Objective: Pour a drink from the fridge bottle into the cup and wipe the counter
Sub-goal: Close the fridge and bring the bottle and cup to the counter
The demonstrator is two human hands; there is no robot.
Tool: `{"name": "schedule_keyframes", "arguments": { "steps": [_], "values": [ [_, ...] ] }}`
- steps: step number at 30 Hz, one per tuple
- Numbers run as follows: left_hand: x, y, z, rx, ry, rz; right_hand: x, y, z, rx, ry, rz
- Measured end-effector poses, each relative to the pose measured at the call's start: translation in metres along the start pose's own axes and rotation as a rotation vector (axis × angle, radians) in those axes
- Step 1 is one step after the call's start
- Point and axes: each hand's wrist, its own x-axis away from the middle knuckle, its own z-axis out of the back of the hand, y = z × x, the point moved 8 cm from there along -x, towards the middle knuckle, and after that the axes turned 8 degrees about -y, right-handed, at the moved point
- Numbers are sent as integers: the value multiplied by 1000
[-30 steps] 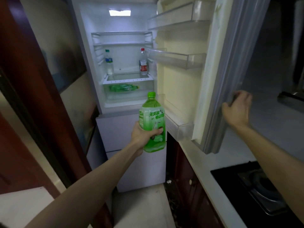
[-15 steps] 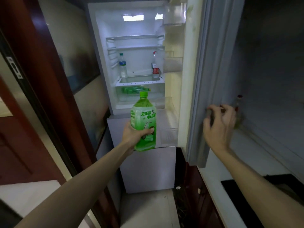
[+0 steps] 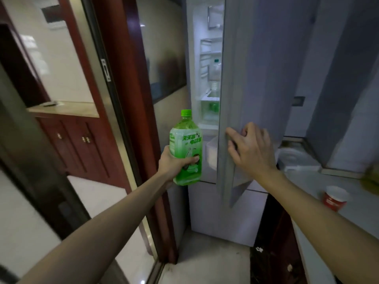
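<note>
My left hand (image 3: 174, 163) grips a green drink bottle (image 3: 185, 148) with a green cap, upright, in front of the fridge. My right hand (image 3: 250, 149) has its fingers curled round the edge of the grey fridge door (image 3: 252, 78), which stands only a narrow gap from closed. Through the gap I see lit shelves with bottles (image 3: 213, 83). A red cup with a white rim (image 3: 335, 197) stands on the pale counter (image 3: 348, 214) at the right.
A dark red door frame (image 3: 141, 119) stands close on the left of the fridge. A white container (image 3: 297, 160) sits on the counter behind the door. A blurred yellow-green object (image 3: 371, 179) is at the far right edge.
My right hand has swung the fridge door leftward from wide open to nearly closed. My left hand has kept the green bottle upright. The view has turned, bringing the cup into sight.
</note>
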Motion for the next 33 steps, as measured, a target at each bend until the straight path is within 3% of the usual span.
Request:
{"name": "schedule_keyframes", "arguments": {
  "steps": [11,28,33],
  "values": [
    [-21,-51,49,66,123,89,-107,-66,-98,-30,-286,107],
    [-176,-93,55,150,0,128,-246,-88,-268,127,-444,169],
    [-204,-99,53,151,-50,132,-253,-75,-299,40,-495,141]
  ]
}}
